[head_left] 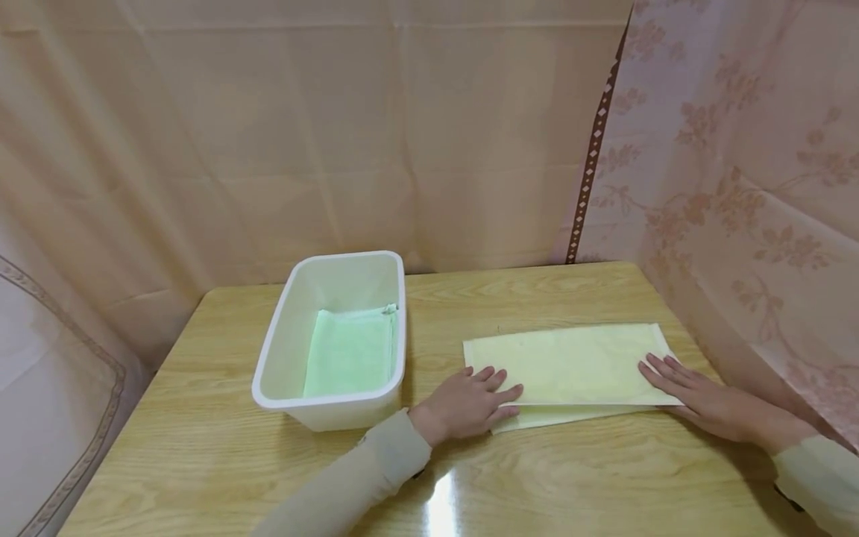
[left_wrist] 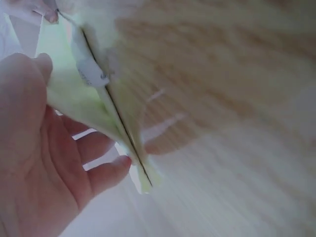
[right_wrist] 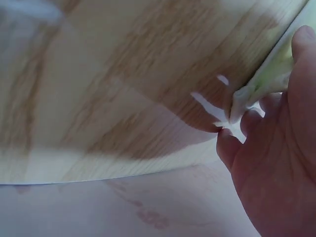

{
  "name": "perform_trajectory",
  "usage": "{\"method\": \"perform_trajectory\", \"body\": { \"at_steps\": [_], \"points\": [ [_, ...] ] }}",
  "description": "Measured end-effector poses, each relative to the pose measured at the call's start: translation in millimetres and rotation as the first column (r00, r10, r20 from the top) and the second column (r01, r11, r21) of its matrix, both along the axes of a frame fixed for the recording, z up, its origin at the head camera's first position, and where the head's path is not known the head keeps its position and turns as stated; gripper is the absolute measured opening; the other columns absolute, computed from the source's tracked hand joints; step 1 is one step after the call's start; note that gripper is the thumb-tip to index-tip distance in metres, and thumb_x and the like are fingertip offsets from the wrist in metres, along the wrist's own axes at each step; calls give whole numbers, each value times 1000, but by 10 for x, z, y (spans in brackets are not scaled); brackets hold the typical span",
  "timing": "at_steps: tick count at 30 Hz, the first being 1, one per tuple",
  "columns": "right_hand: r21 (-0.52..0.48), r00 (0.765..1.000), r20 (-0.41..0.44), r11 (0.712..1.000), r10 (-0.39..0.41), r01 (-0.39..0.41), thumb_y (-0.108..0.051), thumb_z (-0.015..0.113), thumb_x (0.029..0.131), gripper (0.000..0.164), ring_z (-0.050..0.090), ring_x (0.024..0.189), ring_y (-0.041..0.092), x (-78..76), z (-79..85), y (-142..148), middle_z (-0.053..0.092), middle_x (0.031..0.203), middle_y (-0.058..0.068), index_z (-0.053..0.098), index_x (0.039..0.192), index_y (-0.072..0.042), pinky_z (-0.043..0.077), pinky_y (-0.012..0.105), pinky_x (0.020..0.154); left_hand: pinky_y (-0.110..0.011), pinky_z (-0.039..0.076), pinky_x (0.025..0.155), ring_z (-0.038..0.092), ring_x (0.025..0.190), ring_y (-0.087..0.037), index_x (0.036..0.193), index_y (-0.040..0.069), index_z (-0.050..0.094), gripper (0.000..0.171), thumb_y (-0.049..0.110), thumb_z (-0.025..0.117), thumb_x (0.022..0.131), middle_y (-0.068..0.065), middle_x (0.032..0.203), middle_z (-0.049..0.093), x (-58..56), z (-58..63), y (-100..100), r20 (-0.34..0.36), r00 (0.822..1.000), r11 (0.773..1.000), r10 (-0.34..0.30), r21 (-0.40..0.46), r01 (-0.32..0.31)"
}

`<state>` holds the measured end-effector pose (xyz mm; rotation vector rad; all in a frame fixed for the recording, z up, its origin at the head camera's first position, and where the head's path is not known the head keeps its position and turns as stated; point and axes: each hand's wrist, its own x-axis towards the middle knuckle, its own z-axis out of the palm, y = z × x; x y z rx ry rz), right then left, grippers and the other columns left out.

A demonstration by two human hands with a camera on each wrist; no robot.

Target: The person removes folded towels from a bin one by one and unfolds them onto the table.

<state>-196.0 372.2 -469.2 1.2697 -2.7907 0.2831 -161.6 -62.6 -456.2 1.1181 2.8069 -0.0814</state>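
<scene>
Head view: at the far side, a plain beige curtain [head_left: 282,149]; along the right, a pink floral curtain [head_left: 738,164]. Below, a wood-grain tabletop [head_left: 221,447]. At left on it, a white rectangular plastic tub [head_left: 335,419]. Right of the tub, a folded pale-yellow cloth [head_left: 570,365]. Inside the tub, a mint-green cloth [head_left: 352,354]. At the pale-yellow cloth's near corners, left hand [head_left: 463,403] and right hand [head_left: 714,404], each with fingers extended over the upper layer and thumb below, lightly pinching it. In the left wrist view, a small white tag [left_wrist: 92,73] along the near edge.
</scene>
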Motion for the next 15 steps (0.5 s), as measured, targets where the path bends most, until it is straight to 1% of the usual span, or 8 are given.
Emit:
{"method": "perform_trajectory", "body": {
  "at_steps": [4,7,8,9,10,11,12,15],
  "points": [
    [-25,998,63,1000,8,-6,-15,61,102,66,-4,145,-13,6,25,50,11,166,-16,29,161,-11,-1,4,108,-42,40,111,49,138,-21,156,29,42,56,52,21,110,-3,153,49,-28,9,-9,-26,999,998,-29,46,30],
    [-78,998,61,997,26,-22,-8,62,100,67,3,145,-13,-10,50,81,17,165,-14,31,160,-8,2,5,109,-38,48,103,60,126,-21,153,27,48,55,51,24,110,-2,143,59,-82,1,-11,-130,990,994,-47,90,59],
    [-87,999,42,996,29,-25,-6,62,99,68,5,145,-13,-21,55,85,18,166,-13,31,160,-7,3,5,110,-37,50,101,63,123,-21,152,26,49,54,51,26,110,-3,141,61,-103,1,-9,-166,985,992,-46,105,64],
    [-92,1000,13,995,24,-23,-6,64,98,69,5,145,-12,-34,56,88,18,165,-13,32,159,-8,3,6,111,-36,51,99,64,121,-22,152,25,49,54,50,27,110,-3,139,62,-125,1,-6,-193,980,991,-41,114,64],
    [-113,1000,3,993,26,-26,-4,66,96,70,6,146,-11,-46,55,91,19,166,-12,34,158,-5,6,5,110,-36,51,99,64,122,-22,152,25,49,54,50,28,110,-4,139,62,-143,1,-3,-212,977,991,-34,116,60],
    [-116,1000,-11,993,20,-22,-3,67,96,71,6,146,-11,-57,55,93,18,166,-13,34,158,-5,6,5,110,-37,51,100,62,124,-24,153,25,48,54,51,29,110,-5,142,60,-158,4,2,-214,976,992,-27,111,52],
    [-119,1000,-16,993,15,-17,-4,68,95,71,5,146,-10,-68,50,91,18,165,-12,35,158,-6,6,6,111,-39,48,103,58,129,-25,155,25,46,55,52,29,110,-5,145,57,-168,7,8,-192,981,994,-13,101,33],
    [-99,1000,7,995,26,-26,-6,65,98,69,2,146,-10,-86,14,90,16,164,-12,34,158,-6,4,6,111,-43,38,113,40,145,-27,159,26,37,59,55,25,109,-6,159,41,-165,28,34,-46,999,999,25,23,-24]
  ]
}}
